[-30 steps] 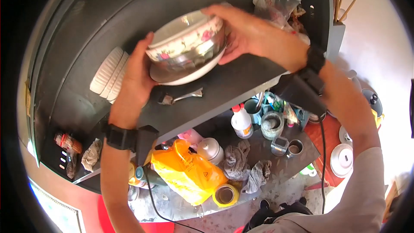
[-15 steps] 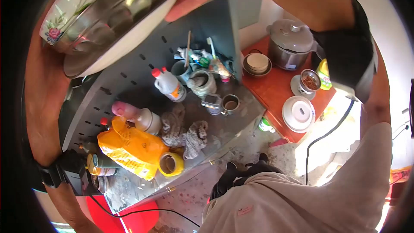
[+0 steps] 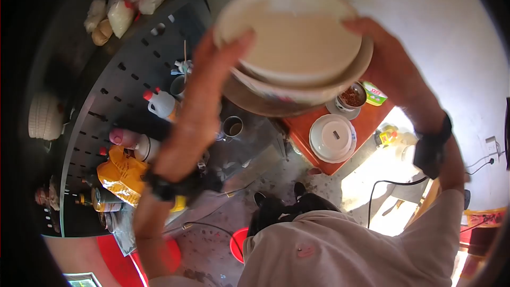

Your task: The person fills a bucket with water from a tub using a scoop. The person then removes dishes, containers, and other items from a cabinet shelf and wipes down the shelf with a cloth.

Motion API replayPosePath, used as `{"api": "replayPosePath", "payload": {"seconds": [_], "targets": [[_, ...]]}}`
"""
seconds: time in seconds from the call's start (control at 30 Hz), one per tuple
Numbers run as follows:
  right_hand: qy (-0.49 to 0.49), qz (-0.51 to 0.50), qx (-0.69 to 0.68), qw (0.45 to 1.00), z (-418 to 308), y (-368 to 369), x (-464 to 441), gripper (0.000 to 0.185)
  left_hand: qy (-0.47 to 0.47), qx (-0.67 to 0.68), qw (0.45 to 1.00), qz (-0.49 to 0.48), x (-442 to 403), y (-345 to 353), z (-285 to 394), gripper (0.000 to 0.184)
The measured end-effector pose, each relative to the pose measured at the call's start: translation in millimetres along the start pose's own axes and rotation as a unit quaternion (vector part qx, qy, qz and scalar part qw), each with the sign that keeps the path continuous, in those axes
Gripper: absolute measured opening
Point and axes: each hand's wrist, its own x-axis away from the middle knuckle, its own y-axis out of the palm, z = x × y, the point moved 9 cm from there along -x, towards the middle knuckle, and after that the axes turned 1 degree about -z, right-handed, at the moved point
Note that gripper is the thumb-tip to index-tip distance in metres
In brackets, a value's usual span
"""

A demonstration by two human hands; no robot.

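A stack of large bowls is held up in front of me, the top one pale cream inside. Beneath it a flower-printed bowl and a darker dish rim show at the lower edge. My left hand grips the stack's left rim, thumb over the edge, blurred by motion. On the right rim my right hand is closed, fingers mostly hidden behind it. Under the stack, a red table carries a white plate stack and a small bowl of reddish-brown food.
To the left, a dark shelf unit holds a white jug, an orange bag and a metal mug. Plastic bags sit on its upper level. A red basin stands on the floor; a black cable hangs at right.
The bowl stack has moved from the upper left shelf area to the right, over the red table. My view has turned right, and both hands now show on its rims.
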Motion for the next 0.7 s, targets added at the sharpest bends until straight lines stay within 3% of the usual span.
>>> {"api": "replayPosePath", "payload": {"seconds": [0.03, 0.07, 0.1, 0.13, 0.17, 0.3, 0.37, 0.47, 0.5, 0.53, 0.6, 0.63, 0.7], "targets": [[-0.053, -0.055, 0.005, 0.997, 19.0, -16.0, -0.9, 0.038, -0.022, 0.000, 0.999, 0.034, -2.0, 0.2, -28.6, 0.049], [0.057, -0.025, -0.024, 0.998, 46.5, -28.1, 2.9, 0.037, -0.043, 0.001, 0.997, 0.066, -2.2, -3.6, -64.7, 0.051], [-0.091, -0.071, 0.140, 0.983, 49.7, -37.7, 5.2, 0.034, -0.031, -0.013, 0.996, 0.085, -2.7, -3.6, -93.9, 0.054], [0.041, -0.003, 0.107, 0.993, 76.6, -52.1, 3.6, 0.033, -0.018, -0.027, 0.994, 0.104, -2.8, -3.7, -122.5, 0.057], [0.142, 0.012, -0.032, 0.989, 102.9, -58.7, 0.0, 0.034, -0.003, -0.090, 0.989, 0.118, -1.0, -4.3, -148.5, 0.059], [0.107, -0.024, 0.049, 0.993, 181.3, -96.9, -17.0, 0.036, 0.002, -0.217, 0.960, 0.176, -0.2, 0.1, -226.0, 0.060], [0.165, 0.026, 0.056, 0.984, 191.8, -98.4, -15.6, 0.036, -0.045, -0.179, 0.963, 0.194, -3.8, -3.7, -265.6, 0.059], [0.154, 0.048, 0.062, 0.985, 235.7, -115.3, -19.3, 0.034, -0.113, -0.132, 0.960, 0.218, -5.5, -11.9, -316.6, 0.057], [0.192, 0.065, -0.058, 0.977, 276.5, -128.3, -23.7, 0.034, -0.134, -0.112, 0.954, 0.242, -5.8, -16.2, -334.9, 0.057], [0.197, 0.066, -0.059, 0.976, 278.8, -125.5, -25.5, 0.034, -0.156, -0.090, 0.947, 0.267, -3.9, -19.9, -349.6, 0.056], [0.165, 0.076, 0.119, 0.976, 270.7, -126.4, -31.0, 0.035, -0.192, -0.081, 0.936, 0.283, -2.8, -24.0, -373.5, 0.054], [0.166, 0.077, 0.117, 0.976, 280.6, -129.5, -36.3, 0.035, -0.222, -0.073, 0.927, 0.295, -2.1, -28.2, -385.5, 0.053], [0.253, 0.104, -0.020, 0.962, 325.9, -137.0, -39.0, 0.035, -0.225, -0.007, 0.926, 0.304, -2.6, -33.3, -408.9, 0.052]]}}
